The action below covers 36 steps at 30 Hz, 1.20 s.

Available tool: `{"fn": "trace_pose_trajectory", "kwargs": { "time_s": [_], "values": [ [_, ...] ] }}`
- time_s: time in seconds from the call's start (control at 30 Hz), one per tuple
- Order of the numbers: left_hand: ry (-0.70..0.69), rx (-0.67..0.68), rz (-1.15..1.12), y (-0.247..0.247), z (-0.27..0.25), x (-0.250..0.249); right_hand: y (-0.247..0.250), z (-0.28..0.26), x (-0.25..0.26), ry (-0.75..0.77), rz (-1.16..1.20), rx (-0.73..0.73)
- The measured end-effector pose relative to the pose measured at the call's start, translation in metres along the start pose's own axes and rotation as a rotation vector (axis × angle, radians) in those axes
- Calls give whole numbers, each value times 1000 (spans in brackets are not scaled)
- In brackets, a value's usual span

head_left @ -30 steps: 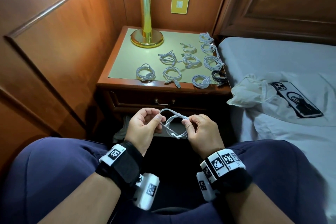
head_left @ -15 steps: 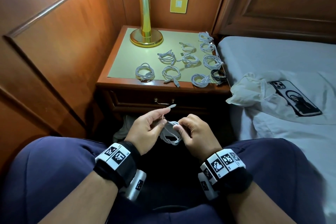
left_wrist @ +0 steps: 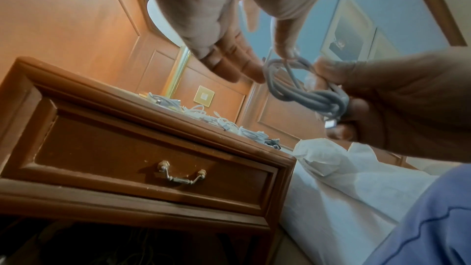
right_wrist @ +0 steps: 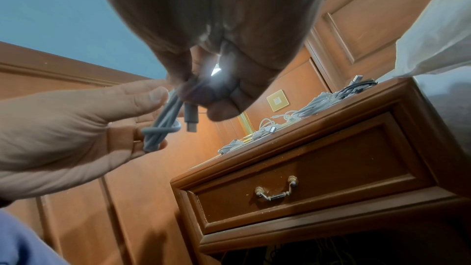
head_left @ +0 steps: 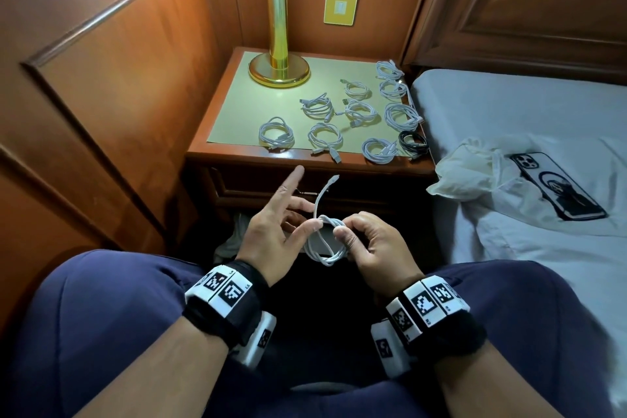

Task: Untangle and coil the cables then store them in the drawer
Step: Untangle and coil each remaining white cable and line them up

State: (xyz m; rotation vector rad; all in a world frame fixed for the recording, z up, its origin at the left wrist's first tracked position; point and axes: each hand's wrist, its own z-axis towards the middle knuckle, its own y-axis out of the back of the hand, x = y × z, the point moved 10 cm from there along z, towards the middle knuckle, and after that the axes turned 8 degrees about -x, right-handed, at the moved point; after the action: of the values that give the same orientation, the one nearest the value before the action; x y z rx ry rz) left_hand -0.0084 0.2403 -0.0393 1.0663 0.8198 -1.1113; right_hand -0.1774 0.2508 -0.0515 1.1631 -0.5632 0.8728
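While the right hand (head_left: 375, 244) pinches the coiled white cable (head_left: 325, 241) between curled fingers and thumb above the lap, the left hand (head_left: 271, 227) is spread, its forefinger pointing toward twelve o'clock and its thumb tip touching the coil, from which one plug end rises free. At twelve o'clock from the hands the closed drawer (left_wrist: 142, 160) sits under the desk (head_left: 237, 153), where ten white coils (head_left: 325, 136) and one black coil (head_left: 412, 142) lie at four o'clock from the brass lamp (head_left: 279, 71); at two o'clock a phone (head_left: 556, 185) and a plastic bag (head_left: 464, 170) rest on the bed (head_left: 509, 105).
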Motion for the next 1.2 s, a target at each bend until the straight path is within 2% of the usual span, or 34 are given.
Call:
{"fn": "trace_pose_trajectory", "kwargs": {
  "time_s": [0.2,0.3,0.4,0.5,0.6,0.9,1.07,1.2],
  "values": [
    [-203,-24,109,3,2,-15,-2,-2,-3,-15,31,30],
    [-247,69,179,-6,2,-15,2,-1,2,23,14,-2],
    [-158,196,162,-17,-2,-6,6,-1,2,39,-14,-43],
    [-33,229,139,-19,-1,6,9,-1,2,49,-24,-69],
    [198,264,-91,-25,-4,17,9,-2,4,46,-10,-80],
    [608,112,-655,-38,-16,43,-2,2,1,-12,32,-47],
    [715,91,-780,-42,-18,42,-7,4,-10,-84,55,-38],
    [714,69,-743,-40,-18,40,-7,4,-12,-96,44,-43]
  ]
}}
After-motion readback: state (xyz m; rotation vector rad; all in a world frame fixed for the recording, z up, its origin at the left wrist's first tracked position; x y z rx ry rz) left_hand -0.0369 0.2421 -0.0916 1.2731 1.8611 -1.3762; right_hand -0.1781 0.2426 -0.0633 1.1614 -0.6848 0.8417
